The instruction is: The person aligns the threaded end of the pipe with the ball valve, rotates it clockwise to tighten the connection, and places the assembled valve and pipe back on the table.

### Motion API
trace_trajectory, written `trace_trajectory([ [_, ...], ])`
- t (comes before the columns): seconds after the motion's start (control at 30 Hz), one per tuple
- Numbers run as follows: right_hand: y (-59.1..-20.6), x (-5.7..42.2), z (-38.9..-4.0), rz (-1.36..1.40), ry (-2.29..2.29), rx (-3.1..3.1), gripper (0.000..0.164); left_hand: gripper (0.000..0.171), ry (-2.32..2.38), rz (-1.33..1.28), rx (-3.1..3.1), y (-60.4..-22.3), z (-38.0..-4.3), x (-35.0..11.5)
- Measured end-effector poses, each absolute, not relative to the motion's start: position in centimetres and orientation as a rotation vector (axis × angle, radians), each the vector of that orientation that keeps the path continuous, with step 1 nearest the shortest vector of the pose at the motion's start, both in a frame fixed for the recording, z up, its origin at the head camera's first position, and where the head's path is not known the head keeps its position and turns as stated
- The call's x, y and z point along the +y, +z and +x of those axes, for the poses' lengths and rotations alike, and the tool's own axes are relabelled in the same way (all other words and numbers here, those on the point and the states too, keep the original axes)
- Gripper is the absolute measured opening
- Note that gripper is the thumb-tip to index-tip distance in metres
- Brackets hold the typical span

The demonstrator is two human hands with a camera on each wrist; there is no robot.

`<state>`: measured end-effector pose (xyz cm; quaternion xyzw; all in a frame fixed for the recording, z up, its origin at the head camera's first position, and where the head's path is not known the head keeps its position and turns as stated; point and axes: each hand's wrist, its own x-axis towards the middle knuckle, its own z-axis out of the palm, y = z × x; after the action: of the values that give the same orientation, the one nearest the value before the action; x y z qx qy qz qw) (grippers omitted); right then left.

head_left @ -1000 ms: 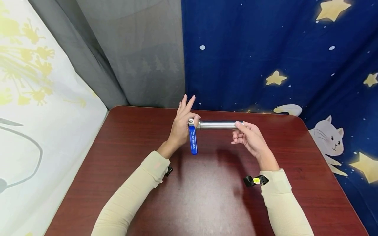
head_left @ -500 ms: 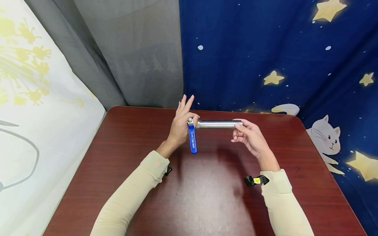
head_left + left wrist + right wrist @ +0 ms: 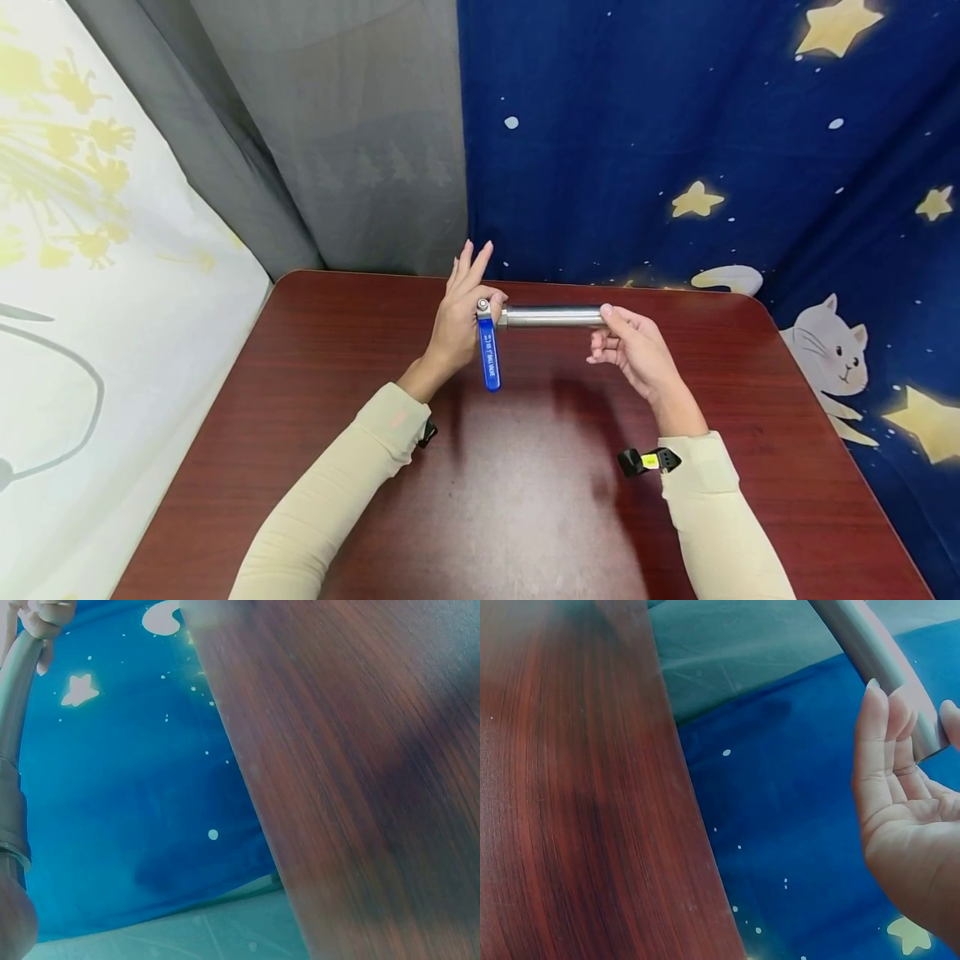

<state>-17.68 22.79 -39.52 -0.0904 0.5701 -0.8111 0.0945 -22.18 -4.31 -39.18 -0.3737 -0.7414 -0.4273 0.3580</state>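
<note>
A ball valve with a blue lever (image 3: 489, 354) and a smooth steel pipe (image 3: 555, 317) joined to its right side are held level above the table. My left hand (image 3: 452, 327) grips the valve body between thumb and index finger, its other fingers stretched upward. Most of the valve body is hidden by that hand. At the pipe's free end, my right hand (image 3: 637, 350) pinches the tube with thumb and fingertips. In the right wrist view the pipe (image 3: 885, 660) lies between thumb and fingers; in the left wrist view the pipe (image 3: 13, 712) runs along the left edge.
Beneath the hands is a dark red wooden table (image 3: 525, 500). Behind it hang a grey curtain (image 3: 360, 125) and a blue curtain (image 3: 600, 150) with stars. A white patterned cloth (image 3: 112, 317) hangs at the left. Small black cameras sit at both wrists.
My right thumb and fingers have shifted on the pipe's end: the thumb slid down it and is now back higher, covering the end. My left hand and the lever stay where they were.
</note>
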Motion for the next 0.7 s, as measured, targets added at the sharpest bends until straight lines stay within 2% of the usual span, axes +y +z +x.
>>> trace_trajectory([
  [0.17, -39.62, 22.88, -17.65, -0.337, -2.432, 1.637, 0.03, 0.016, -1.098, -0.98, -1.891, -39.3, -22.27, -4.35],
  [0.3, -39.71, 22.92, -17.72, -0.294, -2.391, 1.693, 0.019, 0.016, -1.086, -0.994, -1.883, -39.35, -22.3, -4.22],
  [0.47, -39.75, 22.88, -17.83, -0.193, -2.331, 1.805, 0.027, 0.016, -1.077, -1.004, -1.887, -39.33, -22.23, -4.11],
  [0.7, -39.63, 22.8, -17.93, -0.184, -2.363, 1.775, 0.029, 0.018, -1.094, -0.993, -1.881, -39.31, -22.25, -4.17],
])
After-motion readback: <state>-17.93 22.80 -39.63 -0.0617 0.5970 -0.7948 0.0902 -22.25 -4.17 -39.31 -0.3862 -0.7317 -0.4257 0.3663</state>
